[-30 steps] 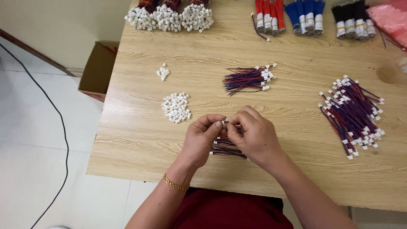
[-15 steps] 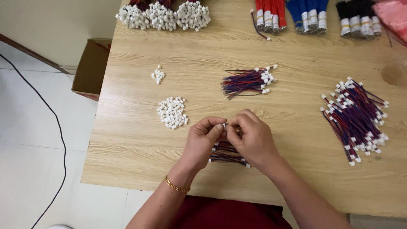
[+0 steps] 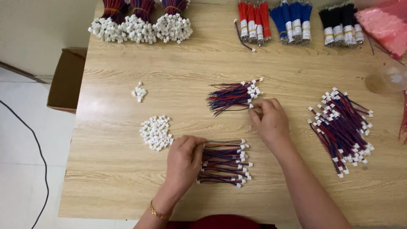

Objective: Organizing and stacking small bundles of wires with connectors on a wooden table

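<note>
My left hand (image 3: 183, 162) rests on the left end of a flat bunch of red-and-blue wires with white connectors (image 3: 227, 163) near the table's front edge, fingers curled on the wire ends. My right hand (image 3: 268, 121) has reached up to a second bunch of the same wires (image 3: 232, 95), its fingertips pinched at the white connector ends on that bunch's right side. A pile of small white plastic connectors (image 3: 156, 132) lies just left of my left hand.
A bigger heap of finished wires (image 3: 342, 127) lies at the right. A small cluster of white connectors (image 3: 139, 91) sits further left. Bundled wire sets with white plugs (image 3: 140, 26), and red, blue and black bundles (image 3: 296, 19), line the far edge. A cardboard box (image 3: 68, 78) stands left of the wooden table (image 3: 106, 178).
My hands were together, working one wire end above the near bunch. They have parted: the left went down onto the near bunch, the right reached up to the middle bunch.
</note>
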